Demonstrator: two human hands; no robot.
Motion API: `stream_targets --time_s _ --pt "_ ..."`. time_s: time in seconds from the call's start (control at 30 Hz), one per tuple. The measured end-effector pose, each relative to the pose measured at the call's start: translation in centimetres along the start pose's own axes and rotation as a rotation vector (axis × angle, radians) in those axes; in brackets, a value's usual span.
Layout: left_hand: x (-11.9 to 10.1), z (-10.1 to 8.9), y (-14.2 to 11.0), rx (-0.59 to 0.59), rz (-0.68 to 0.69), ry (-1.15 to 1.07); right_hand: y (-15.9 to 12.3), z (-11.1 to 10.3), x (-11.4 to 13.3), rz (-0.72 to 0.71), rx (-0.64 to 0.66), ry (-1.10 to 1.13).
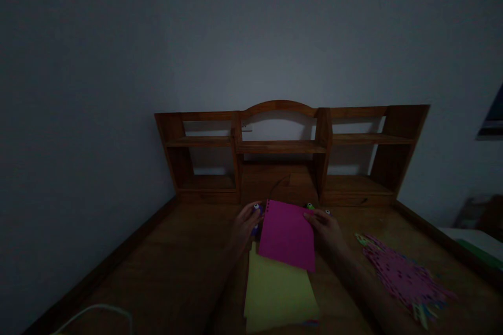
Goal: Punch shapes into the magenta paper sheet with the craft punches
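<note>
A bright pink sheet (288,233) with small holes at its upper left edge is held tilted above the desk. My right hand (324,225) pinches its upper right edge, thumb on the front. At the sheet's left edge, my left hand (247,222) has its fingers curled with the tips against the edge. Close by those fingers is a small purple object (255,230) with white eye-like spots, partly covered by the hand. Below the pink sheet lies a stack of pale yellow sheets (281,293), its top partly hidden. A green object with an eye-like spot (309,206) peeks from behind the pink sheet.
Pink spotted cut-out pieces (404,275) lie in a spread pile on the right of the wooden desk (176,256). A wooden shelf unit (281,146) stands along the back against the wall. A pale cord (106,306) curves at the lower left.
</note>
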State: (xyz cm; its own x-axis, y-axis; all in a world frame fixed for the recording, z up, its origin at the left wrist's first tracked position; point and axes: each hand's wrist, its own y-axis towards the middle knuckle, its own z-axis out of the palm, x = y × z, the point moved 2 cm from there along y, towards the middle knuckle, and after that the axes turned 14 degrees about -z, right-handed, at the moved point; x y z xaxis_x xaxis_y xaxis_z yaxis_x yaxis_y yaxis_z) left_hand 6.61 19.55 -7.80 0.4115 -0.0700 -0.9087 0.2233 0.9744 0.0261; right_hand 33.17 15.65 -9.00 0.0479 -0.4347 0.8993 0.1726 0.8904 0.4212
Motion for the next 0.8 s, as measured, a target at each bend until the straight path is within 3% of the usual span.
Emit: stream_targets --time_s 0.27,0.43,0.8 --pt "0.4 -1.1 0.3 -0.079 -0.013 0.030 0.0 0.1 -0.2 -0.064 0.059 -0.118" --pt "0.4 -1.1 0.4 -0.064 -0.031 0.040 -0.2 0.2 0.0 -0.077 0.083 -0.125" --pt "1.2 -1.3 0.8 -0.032 -0.038 0.286 -0.2 0.5 0.7 -0.075 0.025 -0.094"
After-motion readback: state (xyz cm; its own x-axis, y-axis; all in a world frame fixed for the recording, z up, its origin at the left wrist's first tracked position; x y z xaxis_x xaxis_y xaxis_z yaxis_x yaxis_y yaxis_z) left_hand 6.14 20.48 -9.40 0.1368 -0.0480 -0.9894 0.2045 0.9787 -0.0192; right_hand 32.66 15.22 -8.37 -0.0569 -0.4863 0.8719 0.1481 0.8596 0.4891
